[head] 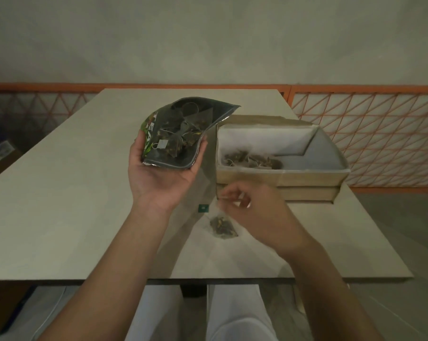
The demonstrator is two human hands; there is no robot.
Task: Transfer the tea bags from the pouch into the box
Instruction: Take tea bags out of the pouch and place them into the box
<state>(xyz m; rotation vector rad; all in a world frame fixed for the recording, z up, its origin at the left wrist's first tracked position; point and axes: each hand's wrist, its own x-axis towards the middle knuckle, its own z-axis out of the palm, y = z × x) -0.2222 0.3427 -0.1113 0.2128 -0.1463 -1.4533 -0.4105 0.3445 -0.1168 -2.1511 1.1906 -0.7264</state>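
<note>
My left hand (162, 178) holds a dark tea pouch (183, 134) palm-up above the table, its open mouth facing me with several mesh tea bags showing inside. My right hand (257, 217) is blurred just in front of the box, its fingers pinched on the string of a pyramid tea bag (222, 226) that dangles below it. The bag's green tag (203, 208) hangs to the left. The cardboard box (306, 178) stands to the right of the pouch, lined white, with several tea bags (254, 161) lying in its near-left part.
The pale table (60, 193) stretches left and toward me, its front edge near my knees. An orange lattice railing (368, 134) runs behind the table and to the right. The box sits near the table's right edge.
</note>
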